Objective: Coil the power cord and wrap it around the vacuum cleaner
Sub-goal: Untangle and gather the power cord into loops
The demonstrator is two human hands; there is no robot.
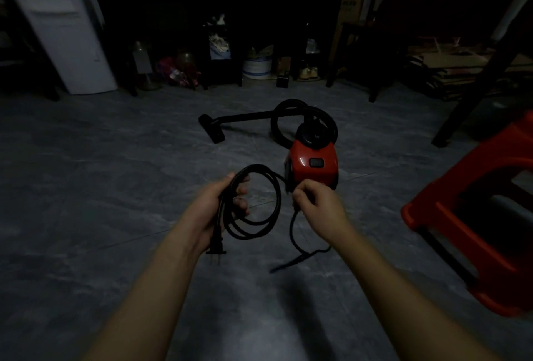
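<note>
Shelving [259,0] at the back has a white tub [256,67] beneath it, contents too dim to tell. Left hand [215,207] grips several loops of power cord [278,202], plug [216,248] dangling below; right hand [315,199] pinches the cord's slack stretch just before the red vacuum cleaner [313,164] on the floor [115,173].

Stool [473,233] right of vacuum cleaner [313,163]
</note>
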